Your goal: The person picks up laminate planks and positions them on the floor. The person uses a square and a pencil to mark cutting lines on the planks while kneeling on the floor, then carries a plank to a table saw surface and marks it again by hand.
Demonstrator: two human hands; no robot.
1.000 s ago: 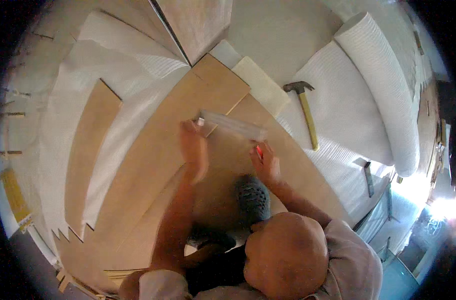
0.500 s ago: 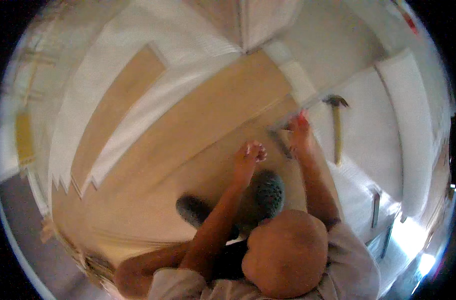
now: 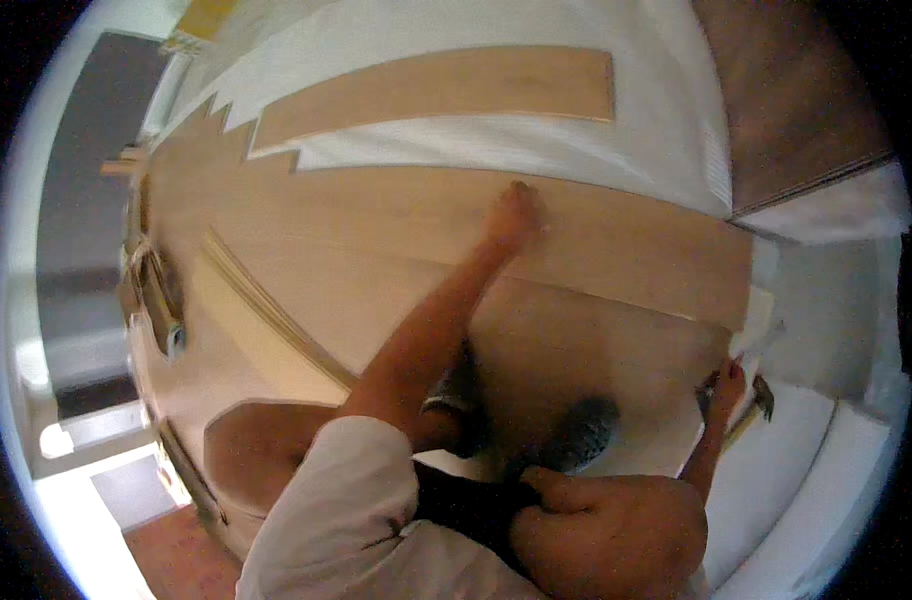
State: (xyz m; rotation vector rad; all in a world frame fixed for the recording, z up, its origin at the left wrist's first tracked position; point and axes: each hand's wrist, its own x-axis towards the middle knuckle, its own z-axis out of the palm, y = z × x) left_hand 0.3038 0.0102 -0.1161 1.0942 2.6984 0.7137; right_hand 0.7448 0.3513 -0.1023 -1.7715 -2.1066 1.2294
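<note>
Room interior with a partly covered floor, indicating a flooring work site. Wood-toned boards (image 3: pixel 366 210), fitted side by side with a stepped end, border white sheeting (image 3: pixel 666 150) on which a loose board (image 3: pixel 446 90) lies. Stacked planks (image 3: pixel 266 315), a hammer (image 3: pixel 763 400) and a white roll (image 3: pixel 826 505) likewise characterise the setting

A claw hammer (image 3: pixel 764 400) with a dark head and yellow handle lies near the upper edge of a white foam underlay sheet (image 3: pixel 781 465). A thick white foam roll (image 3: pixel 831 510) runs along that sheet's right edge. Just past its upper edge stretches a bare pale-grey floor (image 3: pixel 826 300), bordered by a large brown panel (image 3: pixel 786 90). At far left is a dark grey flat surface (image 3: pixel 96 210).
</note>
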